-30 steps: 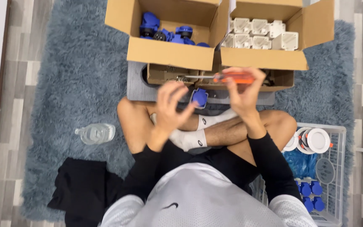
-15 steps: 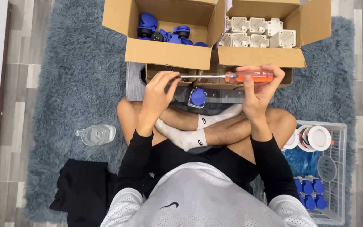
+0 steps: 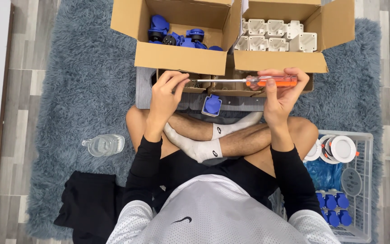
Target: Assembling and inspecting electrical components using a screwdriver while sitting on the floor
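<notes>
A water bottle (image 3: 102,145) lies on the rug (image 3: 68,90) near its left edge. The left hand (image 3: 165,92) is raised, fingertips pinched at the screwdriver (image 3: 249,81) tip. The screwdriver lies level before two cardboard boxes (image 3: 181,56). The right hand (image 3: 280,92) grips its orange handle, fingers curled around it. A blue part (image 3: 212,105) sits between the hands.

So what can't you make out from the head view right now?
- Screwdriver tip: hidden behind the left hand fingers; whatever they pinch is too small to tell.
- Small trays under the boxes: contents covered by the box walls and the right hand.
- Blue parts in the left box: shapes run together in shadow.
- Basket: cut off by the lower edge.
</notes>
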